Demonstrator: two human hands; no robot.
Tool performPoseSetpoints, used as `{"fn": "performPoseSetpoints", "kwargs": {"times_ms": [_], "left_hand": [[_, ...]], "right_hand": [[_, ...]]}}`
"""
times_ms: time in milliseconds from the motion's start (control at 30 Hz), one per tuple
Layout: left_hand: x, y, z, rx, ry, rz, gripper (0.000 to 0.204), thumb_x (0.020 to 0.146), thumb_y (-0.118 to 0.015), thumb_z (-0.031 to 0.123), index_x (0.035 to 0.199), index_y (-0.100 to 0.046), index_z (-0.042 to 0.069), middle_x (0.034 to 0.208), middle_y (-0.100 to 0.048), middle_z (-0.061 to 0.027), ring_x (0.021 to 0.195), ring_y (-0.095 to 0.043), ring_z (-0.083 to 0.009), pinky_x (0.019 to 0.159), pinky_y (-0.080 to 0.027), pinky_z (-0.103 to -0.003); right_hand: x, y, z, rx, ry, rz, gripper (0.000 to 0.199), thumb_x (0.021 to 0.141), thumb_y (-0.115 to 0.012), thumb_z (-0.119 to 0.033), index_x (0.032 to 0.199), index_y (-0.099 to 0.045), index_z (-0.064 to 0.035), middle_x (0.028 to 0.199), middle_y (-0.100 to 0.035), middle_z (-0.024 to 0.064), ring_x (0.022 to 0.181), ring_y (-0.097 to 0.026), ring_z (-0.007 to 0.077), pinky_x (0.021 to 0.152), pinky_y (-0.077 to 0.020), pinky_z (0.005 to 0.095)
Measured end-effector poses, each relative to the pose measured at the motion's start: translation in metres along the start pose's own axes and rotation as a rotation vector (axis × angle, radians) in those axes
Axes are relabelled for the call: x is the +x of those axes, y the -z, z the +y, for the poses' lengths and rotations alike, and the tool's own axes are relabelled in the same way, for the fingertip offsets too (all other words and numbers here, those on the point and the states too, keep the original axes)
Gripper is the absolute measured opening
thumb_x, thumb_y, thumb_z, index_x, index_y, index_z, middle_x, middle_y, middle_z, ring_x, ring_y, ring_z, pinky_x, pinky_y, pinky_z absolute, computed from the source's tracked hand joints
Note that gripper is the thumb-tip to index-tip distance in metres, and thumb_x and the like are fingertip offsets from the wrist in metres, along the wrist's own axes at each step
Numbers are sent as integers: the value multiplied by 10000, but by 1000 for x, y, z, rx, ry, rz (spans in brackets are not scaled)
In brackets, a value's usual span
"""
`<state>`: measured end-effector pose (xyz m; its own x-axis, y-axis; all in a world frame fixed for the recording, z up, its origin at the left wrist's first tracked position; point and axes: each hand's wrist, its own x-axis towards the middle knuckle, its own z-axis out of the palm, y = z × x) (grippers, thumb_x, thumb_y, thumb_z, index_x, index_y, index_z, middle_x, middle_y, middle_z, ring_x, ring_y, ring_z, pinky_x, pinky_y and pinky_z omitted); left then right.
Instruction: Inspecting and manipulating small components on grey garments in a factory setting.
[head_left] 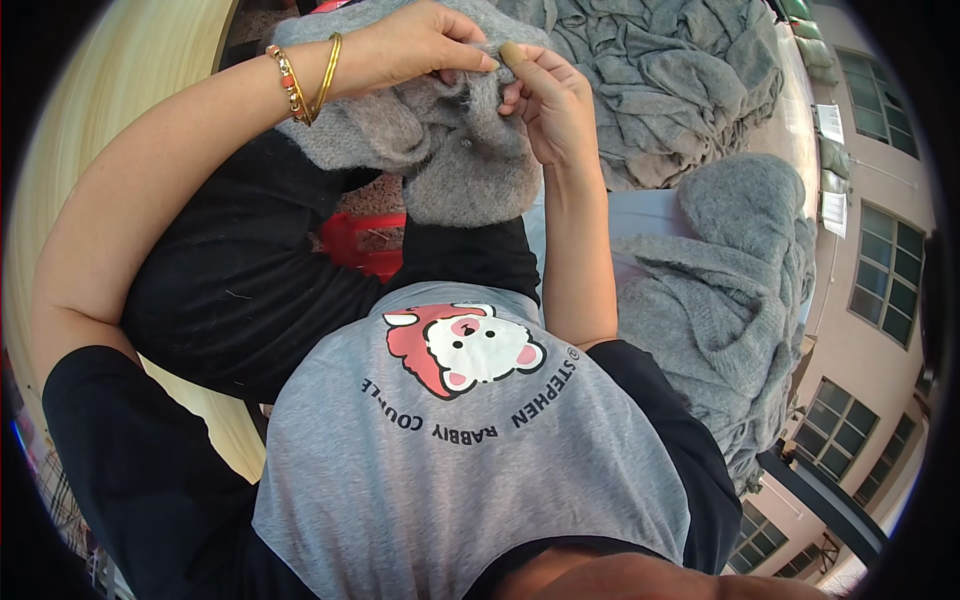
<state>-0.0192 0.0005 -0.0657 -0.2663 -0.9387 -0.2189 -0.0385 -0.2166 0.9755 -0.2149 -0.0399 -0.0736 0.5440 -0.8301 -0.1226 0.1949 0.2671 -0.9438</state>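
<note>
A fuzzy grey knitted garment [470, 185] lies bunched over my lap, its upper part lifted between my two hands. My left hand [415, 45], with gold bangles at the wrist, comes in from the left and pinches the knit between thumb and fingers. Close beside it, my right hand [555, 100] is closed on the same garment, thumb pressed toward the curled fingers. The fingertips of both hands almost meet over a raised fold. Whether anything small sits between them is too fine to make out.
A large heap of grey knitwear [670, 80] lies beyond my right hand. More grey knitted pieces [710, 300] are piled at my right on a pale surface. A red plastic stool [365, 240] shows by my legs. A light wood-grain surface [110, 110] curves along the left.
</note>
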Motion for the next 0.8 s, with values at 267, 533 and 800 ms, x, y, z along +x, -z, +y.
{"fn": "performPoseSetpoints", "kwargs": {"times_ms": [267,533,800], "left_hand": [[-10,-1,14,7,-39,12,138,847,-690,150,807,-665,20,689,-604,15,603,-521,-55,550,-420,-208],[-7,3,14,182,73,136,137,814,-711,147,760,-653,36,638,-588,15,556,-507,-61,507,-406,-216],[-7,4,15,20,57,75,125,815,-705,141,765,-659,35,634,-601,-6,519,-501,-67,474,-391,-217]], "right_hand": [[1,-5,-2,-109,32,7,164,885,-639,-120,966,-638,23,760,-625,30,569,-567,76,515,-483,208],[-1,-12,-4,-229,56,-17,163,876,-658,-140,942,-648,9,749,-612,12,581,-540,51,529,-462,194],[3,-10,-3,-207,97,-2,147,878,-654,-133,946,-649,-2,756,-619,10,586,-546,54,537,-471,197]]}}
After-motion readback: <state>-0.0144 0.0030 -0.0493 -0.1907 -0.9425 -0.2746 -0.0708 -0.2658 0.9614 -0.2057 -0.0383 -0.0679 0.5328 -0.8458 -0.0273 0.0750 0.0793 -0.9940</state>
